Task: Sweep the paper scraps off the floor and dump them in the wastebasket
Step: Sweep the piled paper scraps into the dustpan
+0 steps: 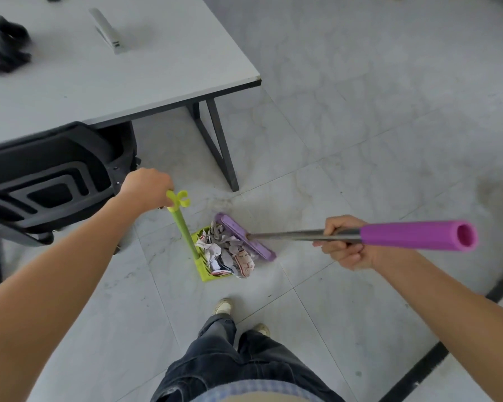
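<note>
Lime-green plastic dustpan [213, 276] stands on the pale grey tiled floor [360, 140], in front of the dark metal leg [221, 152] under the near right corner of the white tabletop [128, 71]. Its long green upright handle [183, 227] rises from its back wall and ends in a clip-shaped top. The left hand [145, 185] is closed in a fist around that top.

A heap of crumpled printed paper scraps [224, 252] fills the pan and spills over its right edge; one wad [244, 264] lies partly on the floor. The flat purple broom head [246, 237] presses against the heap's far right side. The right hand [346, 246] wraps its curled fingers round the broom's grey metal shaft [288, 235], just below the purple foam grip [413, 235].

A black plastic chair [50, 181] is tucked under the tabletop's near edge. On the tabletop lie blurred black objects [5, 44] near the left edge and a slim white object [108, 31]. Dark trousers [230, 358] and two pale shoes [222, 307] show at the bottom, close to the pan.
</note>
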A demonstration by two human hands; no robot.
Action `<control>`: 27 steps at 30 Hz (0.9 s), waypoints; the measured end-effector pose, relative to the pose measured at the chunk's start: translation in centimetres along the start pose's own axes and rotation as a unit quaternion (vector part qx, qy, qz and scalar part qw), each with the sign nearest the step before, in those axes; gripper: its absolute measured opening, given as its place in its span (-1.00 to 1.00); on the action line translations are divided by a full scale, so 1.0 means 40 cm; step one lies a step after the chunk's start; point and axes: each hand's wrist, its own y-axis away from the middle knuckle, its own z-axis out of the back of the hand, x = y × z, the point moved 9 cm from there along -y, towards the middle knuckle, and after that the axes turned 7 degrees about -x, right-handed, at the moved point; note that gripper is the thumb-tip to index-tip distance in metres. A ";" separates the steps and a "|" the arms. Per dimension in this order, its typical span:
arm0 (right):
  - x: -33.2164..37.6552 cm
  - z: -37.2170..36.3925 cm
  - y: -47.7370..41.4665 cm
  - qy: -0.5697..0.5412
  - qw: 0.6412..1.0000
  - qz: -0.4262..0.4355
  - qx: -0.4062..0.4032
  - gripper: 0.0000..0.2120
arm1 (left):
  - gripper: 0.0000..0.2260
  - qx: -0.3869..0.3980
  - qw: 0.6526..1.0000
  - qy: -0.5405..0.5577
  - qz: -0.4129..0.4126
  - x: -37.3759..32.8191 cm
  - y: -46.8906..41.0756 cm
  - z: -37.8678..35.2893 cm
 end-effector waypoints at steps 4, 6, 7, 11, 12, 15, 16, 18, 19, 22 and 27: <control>0.038 0.035 0.044 -0.011 0.999 0.028 0.012 -0.45 | -0.84 -0.006 1.000 0.005 -0.008 0.003 -0.006 -0.003; 0.042 0.043 0.053 0.017 0.999 0.026 -0.011 -0.43 | -0.84 -0.010 1.000 0.007 -0.007 0.005 -0.007 -0.003; 0.043 0.044 0.053 0.038 0.999 0.024 -0.028 -0.49 | -0.83 -0.010 1.000 0.007 -0.004 0.006 -0.008 -0.003; 0.076 0.030 0.055 0.130 0.987 0.042 -0.085 -0.97 | -0.81 -0.009 1.000 0.008 0.000 0.006 -0.010 -0.002; 0.090 0.032 0.043 0.146 0.983 0.051 -0.096 -0.87 | -0.81 -0.008 1.000 0.008 0.000 0.007 -0.010 -0.002; 0.129 -0.001 -0.004 0.193 0.972 0.060 -0.117 -0.81 | -0.81 -0.007 1.000 0.007 0.002 0.008 -0.009 -0.003; 0.140 -0.012 -0.028 0.212 0.967 0.065 -0.124 -0.82 | -0.82 -0.008 1.000 0.006 0.002 0.008 -0.008 -0.002; 0.166 -0.027 -0.083 0.274 0.944 0.087 -0.159 -0.81 | -0.82 -0.008 1.000 0.007 0.003 0.008 -0.008 -0.002; 0.177 -0.030 -0.110 0.316 0.925 0.098 -0.185 -0.80 | -0.82 -0.007 1.000 0.008 0.003 0.008 -0.008 -0.003; 0.181 -0.029 -0.170 0.435 0.865 0.095 -0.231 -0.79 | -0.82 -0.005 1.000 0.007 -0.002 0.011 -0.008 -0.008; 0.152 0.028 -0.153 0.499 0.832 0.071 -0.232 -0.65 | -0.83 -0.009 1.000 0.008 -0.012 0.009 -0.014 -0.010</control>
